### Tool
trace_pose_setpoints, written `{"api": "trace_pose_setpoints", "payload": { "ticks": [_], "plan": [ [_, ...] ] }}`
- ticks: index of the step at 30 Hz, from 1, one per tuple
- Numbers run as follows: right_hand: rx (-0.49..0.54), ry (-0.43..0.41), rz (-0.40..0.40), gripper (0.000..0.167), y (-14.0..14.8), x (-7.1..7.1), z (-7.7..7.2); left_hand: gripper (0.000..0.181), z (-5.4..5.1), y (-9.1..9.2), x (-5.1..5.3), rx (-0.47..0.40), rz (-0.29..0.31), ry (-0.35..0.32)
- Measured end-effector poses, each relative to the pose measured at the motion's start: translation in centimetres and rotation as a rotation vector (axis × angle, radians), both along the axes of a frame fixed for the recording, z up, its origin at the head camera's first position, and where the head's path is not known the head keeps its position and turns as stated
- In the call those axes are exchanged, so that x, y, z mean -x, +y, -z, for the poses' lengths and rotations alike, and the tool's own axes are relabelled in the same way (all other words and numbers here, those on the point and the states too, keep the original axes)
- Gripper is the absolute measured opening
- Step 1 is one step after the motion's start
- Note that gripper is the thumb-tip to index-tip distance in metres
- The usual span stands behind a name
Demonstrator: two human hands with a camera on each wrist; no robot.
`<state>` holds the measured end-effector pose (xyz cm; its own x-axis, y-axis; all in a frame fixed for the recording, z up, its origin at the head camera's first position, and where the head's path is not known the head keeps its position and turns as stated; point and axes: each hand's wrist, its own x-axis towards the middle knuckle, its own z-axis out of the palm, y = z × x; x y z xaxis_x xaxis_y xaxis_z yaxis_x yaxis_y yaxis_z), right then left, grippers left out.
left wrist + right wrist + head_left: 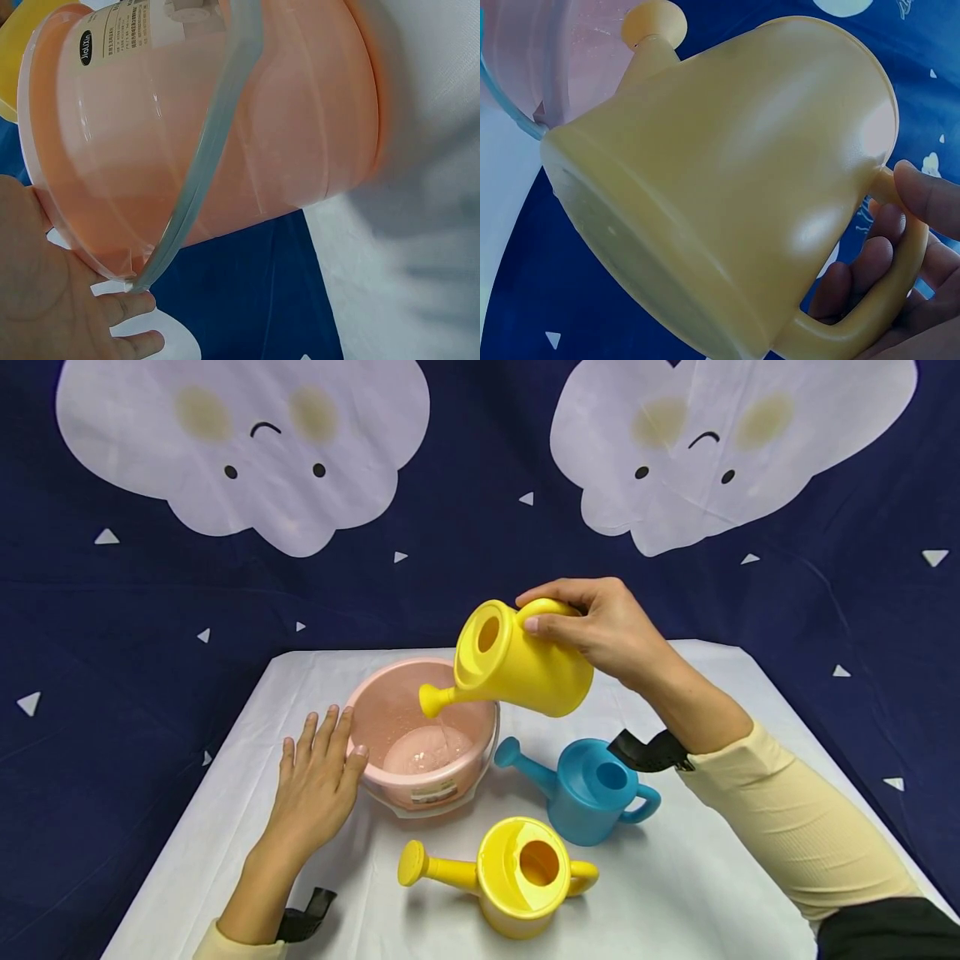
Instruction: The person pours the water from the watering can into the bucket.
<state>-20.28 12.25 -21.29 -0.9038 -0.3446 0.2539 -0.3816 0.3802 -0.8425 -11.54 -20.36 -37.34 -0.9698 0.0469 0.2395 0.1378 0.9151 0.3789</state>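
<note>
My right hand (607, 627) grips the handle of a yellow watering can (536, 672), its fingers curled through the loop in the right wrist view. The can is tilted left over a pink bucket (420, 785), and a thin stream of water (453, 735) runs from its spout into the bucket. Bubbly water lies at the bucket's bottom. With fingers extended, my left hand (318, 785) rests against the bucket's left rim. In the left wrist view the bucket's pale carrying handle (206, 157) hangs along its side.
A blue watering can (588, 793) stands right of the bucket, its spout toward it. Nearer me stands a second yellow watering can (521, 877), spout to the left. All are on a white-covered table (675, 893). Behind hangs a dark blue cloth (480, 527) with cloud prints.
</note>
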Motion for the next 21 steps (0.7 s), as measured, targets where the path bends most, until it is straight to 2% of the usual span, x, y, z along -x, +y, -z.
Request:
{"api": "trace_pose_setpoints", "payload": {
  "ticks": [21],
  "plan": [
    [0.005,0.003,-0.003,0.028,-0.1,-0.09,-0.06,0.06,0.08,-0.03,-0.03,-0.013,0.002,-0.011]
  ]
}}
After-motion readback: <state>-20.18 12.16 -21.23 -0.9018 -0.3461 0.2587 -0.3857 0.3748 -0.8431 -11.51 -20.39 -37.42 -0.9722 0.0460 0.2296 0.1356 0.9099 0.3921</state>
